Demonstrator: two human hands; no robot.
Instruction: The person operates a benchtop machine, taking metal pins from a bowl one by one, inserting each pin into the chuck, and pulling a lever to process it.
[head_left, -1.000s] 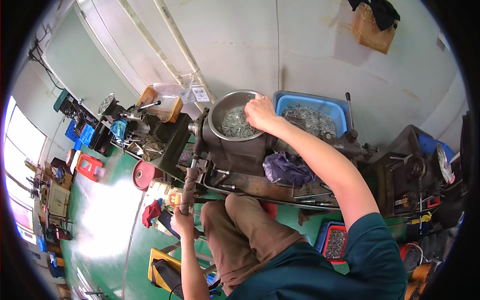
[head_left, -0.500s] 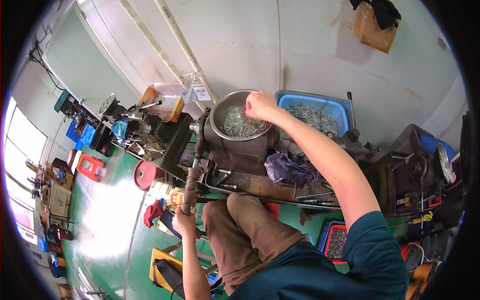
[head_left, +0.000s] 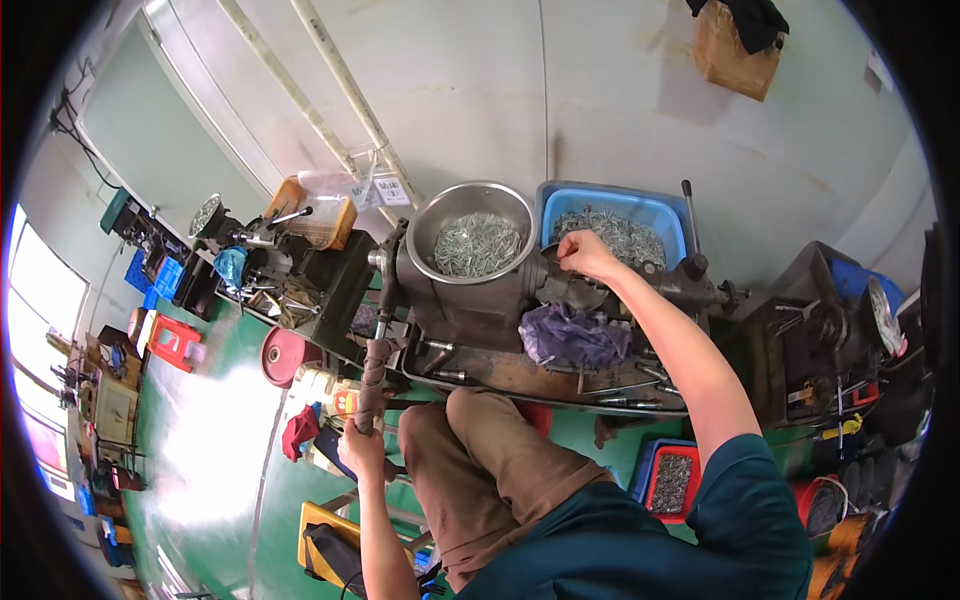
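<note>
My left hand [head_left: 362, 450] is wrapped round the lower end of a lever handle [head_left: 372, 378] bound in brown wrapping, at the left of a small bench machine [head_left: 465, 312]. On top of the machine sits a steel bowl [head_left: 416, 240] with many thin silvery metal pins [head_left: 478, 246]. My right hand [head_left: 588, 254] is at the machine's spindle, right of the bowl, with its fingers pinched together. What they hold, if anything, is too small to make out. Below that hand a crumpled purple rag [head_left: 572, 336] lies on the machine's tray.
Behind the spindle stands a blue plastic basket [head_left: 682, 236] of metal pieces. Loose tools [head_left: 630, 402] lie along the tray's front edge. Similar machines stand at left and right. A red bin [head_left: 672, 482] of small parts is on the floor, and a yellow stool [head_left: 312, 545] at lower left.
My right hand has left the bowl of pins and moved right and down to the spindle. My left hand keeps its hold on the lever. The view has shifted slightly.
</note>
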